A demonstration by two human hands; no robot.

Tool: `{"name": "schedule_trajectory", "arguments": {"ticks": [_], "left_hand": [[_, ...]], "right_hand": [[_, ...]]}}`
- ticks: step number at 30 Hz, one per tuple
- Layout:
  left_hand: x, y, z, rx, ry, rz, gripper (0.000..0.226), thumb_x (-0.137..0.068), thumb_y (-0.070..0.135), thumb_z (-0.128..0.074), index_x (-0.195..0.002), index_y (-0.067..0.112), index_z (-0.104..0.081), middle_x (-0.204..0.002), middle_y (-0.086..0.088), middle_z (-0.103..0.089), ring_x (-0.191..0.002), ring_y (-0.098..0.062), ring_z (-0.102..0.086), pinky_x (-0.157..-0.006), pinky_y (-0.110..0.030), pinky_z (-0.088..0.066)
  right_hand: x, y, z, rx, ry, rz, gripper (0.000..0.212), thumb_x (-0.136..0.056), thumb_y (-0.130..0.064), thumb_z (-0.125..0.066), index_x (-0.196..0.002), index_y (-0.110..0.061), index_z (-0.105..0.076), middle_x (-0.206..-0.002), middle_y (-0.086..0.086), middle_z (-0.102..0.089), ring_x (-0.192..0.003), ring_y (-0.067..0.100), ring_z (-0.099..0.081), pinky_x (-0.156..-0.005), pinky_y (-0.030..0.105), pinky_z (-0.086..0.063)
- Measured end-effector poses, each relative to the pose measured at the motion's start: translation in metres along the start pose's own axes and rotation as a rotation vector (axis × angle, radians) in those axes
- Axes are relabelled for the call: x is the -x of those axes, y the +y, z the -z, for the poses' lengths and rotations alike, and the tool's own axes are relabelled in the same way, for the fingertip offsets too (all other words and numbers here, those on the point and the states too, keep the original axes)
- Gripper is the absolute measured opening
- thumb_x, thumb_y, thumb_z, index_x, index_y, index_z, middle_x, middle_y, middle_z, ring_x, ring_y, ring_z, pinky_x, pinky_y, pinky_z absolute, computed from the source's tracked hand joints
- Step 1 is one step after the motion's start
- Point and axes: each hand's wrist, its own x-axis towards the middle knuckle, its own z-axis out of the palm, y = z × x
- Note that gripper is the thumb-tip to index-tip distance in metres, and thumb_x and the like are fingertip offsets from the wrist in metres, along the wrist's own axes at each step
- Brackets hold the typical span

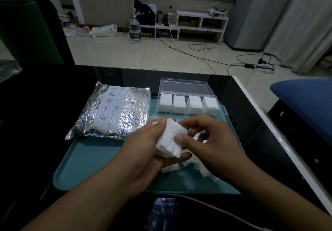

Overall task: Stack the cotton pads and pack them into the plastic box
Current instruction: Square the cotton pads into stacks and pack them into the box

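White cotton pad stack (170, 139), uneven, tilted, in the grip. Loose pads (206, 172) just below/right of it. Clear plastic box (188, 103) beyond, lid open, 4 stacks inside.

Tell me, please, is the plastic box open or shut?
Open: the plastic box has its clear lid tilted back, exposing four pad stacks inside.

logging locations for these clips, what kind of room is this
Probably a living room at home, used as a work spot. A dark glossy table faces a low white shelf unit against the wall, a blue cushioned seat stands to the right, and a water bottle and cables lie on the tiled floor.
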Motion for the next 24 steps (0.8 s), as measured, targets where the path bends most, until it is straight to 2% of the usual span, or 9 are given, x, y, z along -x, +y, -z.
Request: {"name": "schedule_trajectory", "arguments": {"ticks": [3,7,13,16,20,22,24], "left_hand": [[-0.001,-0.001,0.001,-0.006,0.006,-0.012,0.028,-0.103,0.021,-0.042,-0.119,0.004,-0.059,-0.108,-0.020,-0.072,-0.094,-0.033,-0.072,-0.064,-0.044,-0.060],[-0.001,-0.003,0.000,0.009,0.025,-0.034,0.029,-0.103,0.018,-0.043,-0.120,0.001,-0.059,-0.110,-0.024,-0.070,-0.091,-0.033,-0.072,-0.067,-0.047,-0.058],[-0.001,-0.004,0.000,-0.027,0.068,-0.033,0.026,-0.102,0.020,-0.046,-0.113,0.006,-0.065,-0.107,-0.020,-0.072,-0.088,-0.033,-0.073,-0.065,-0.046,-0.058],[-0.001,-0.002,0.000,-0.051,0.048,-0.040,0.023,-0.102,0.018,-0.046,-0.111,0.006,-0.064,-0.104,-0.018,-0.073,-0.084,-0.030,-0.074,-0.064,-0.044,-0.059],[0.001,0.003,-0.001,-0.036,0.006,-0.032,0.028,-0.103,0.019,-0.042,-0.114,0.003,-0.063,-0.098,-0.019,-0.074,-0.076,-0.031,-0.073,-0.057,-0.037,-0.059],[0.002,0.005,-0.001,-0.016,-0.004,-0.028,0.030,-0.103,0.019,-0.040,-0.115,0.002,-0.061,-0.095,-0.020,-0.074,-0.073,-0.033,-0.072,-0.054,-0.036,-0.058],[0.003,0.006,-0.001,-0.029,-0.012,-0.028,0.031,-0.103,0.020,-0.037,-0.115,0.004,-0.060,-0.095,-0.021,-0.074,-0.074,-0.035,-0.072,-0.055,-0.037,-0.059]], "right_hand": [[0.001,-0.001,-0.002,0.026,0.055,0.061,0.019,-0.074,-0.018,-0.081,-0.086,-0.031,-0.072,-0.084,-0.011,-0.065,-0.078,0.009,-0.061,-0.065,0.027,-0.049],[0.006,-0.003,-0.002,0.149,0.088,0.179,0.021,-0.077,-0.018,-0.080,-0.093,-0.030,-0.074,-0.085,-0.013,-0.059,-0.077,0.005,-0.056,-0.066,0.014,-0.042],[0.006,-0.001,-0.003,0.192,0.148,0.270,0.012,-0.077,-0.014,-0.079,-0.085,-0.022,-0.073,-0.090,-0.009,-0.057,-0.083,0.001,-0.054,-0.070,0.009,-0.040],[0.005,-0.005,-0.001,0.124,0.147,0.272,0.013,-0.081,-0.013,-0.074,-0.083,-0.023,-0.068,-0.092,-0.009,-0.058,-0.090,0.006,-0.057,-0.071,0.016,-0.043],[0.001,-0.010,0.004,-0.043,0.083,0.157,0.009,-0.087,-0.012,-0.069,-0.085,-0.020,-0.065,-0.085,-0.010,-0.066,-0.086,0.008,-0.063,-0.069,0.028,-0.052],[-0.001,-0.012,0.008,-0.158,0.055,0.095,0.007,-0.088,-0.010,-0.067,-0.087,-0.016,-0.066,-0.082,-0.005,-0.069,-0.078,0.008,-0.065,-0.065,0.027,-0.052],[-0.002,-0.012,0.011,-0.263,0.065,0.052,0.006,-0.089,-0.006,-0.065,-0.088,-0.012,-0.065,-0.078,0.003,-0.070,-0.068,0.009,-0.064,-0.059,0.020,-0.049]]}}
